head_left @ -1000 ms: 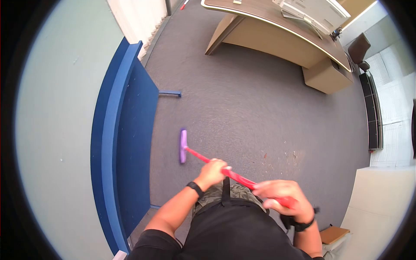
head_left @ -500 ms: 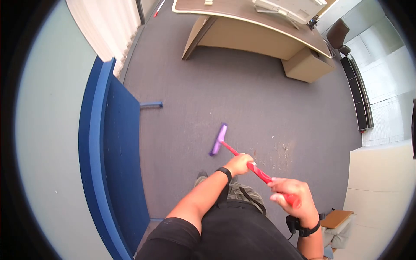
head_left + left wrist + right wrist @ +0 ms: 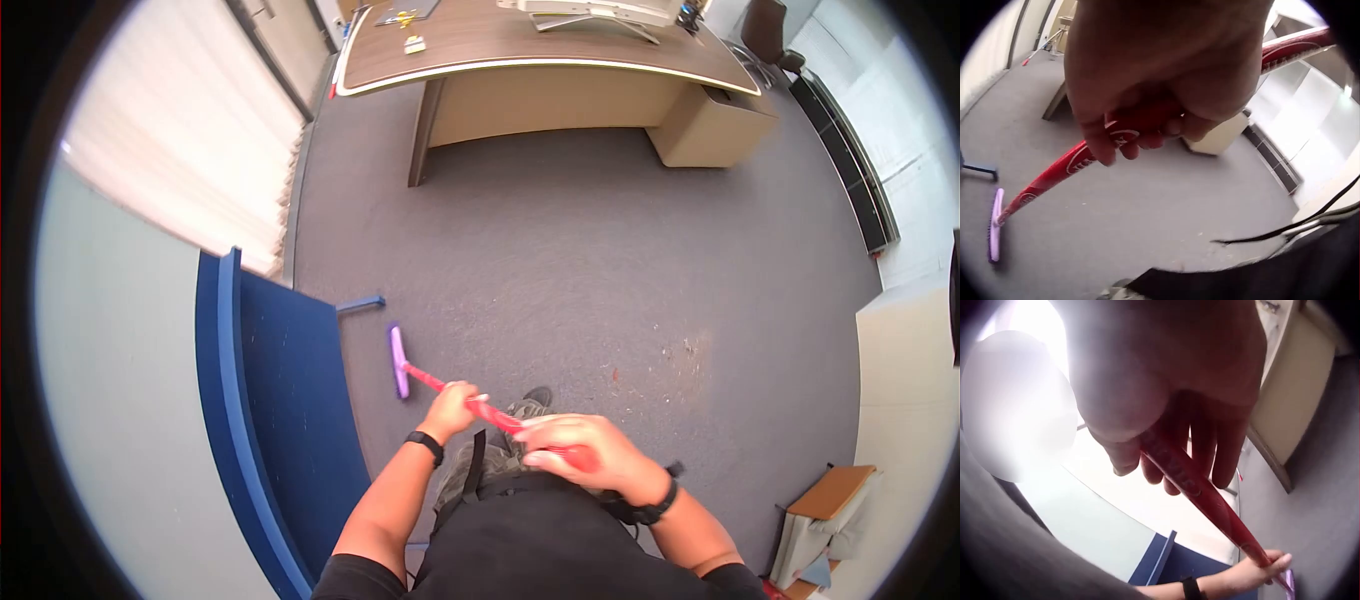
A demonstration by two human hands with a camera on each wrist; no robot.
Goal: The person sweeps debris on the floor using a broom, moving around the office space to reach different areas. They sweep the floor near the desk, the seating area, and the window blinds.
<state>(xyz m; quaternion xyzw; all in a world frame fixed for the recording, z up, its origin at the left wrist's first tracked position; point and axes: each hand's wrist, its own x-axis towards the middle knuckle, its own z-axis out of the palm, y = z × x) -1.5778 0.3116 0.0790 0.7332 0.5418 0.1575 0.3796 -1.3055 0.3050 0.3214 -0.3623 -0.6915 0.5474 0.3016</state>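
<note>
A broom with a purple head point(image 3: 398, 362) and a red handle point(image 3: 1054, 177) slants across the front of my body. Its head lies on the grey floor, close to the foot of the blue panel. Midway along the handle, my left hand point(image 3: 451, 408) grips it, fingers curled round the red shaft in the left wrist view. My right hand point(image 3: 585, 450) holds the handle near its rounded top end, nearer my waist. Light crumbs of debris point(image 3: 690, 360) are scattered on the floor to the right of the broom.
A blue-framed panel point(image 3: 295, 370) stands along the left, its foot point(image 3: 360, 303) jutting onto the floor. Ahead is a desk point(image 3: 540, 105) with a monitor. A pale cabinet point(image 3: 905, 390) and a brown-topped item point(image 3: 838, 492) are at the right.
The broom head first swung right, toward the debris, then back left beside the panel's foot. Both hands moved with the handle and kept their grip. The head view tilted up, showing more desk.
</note>
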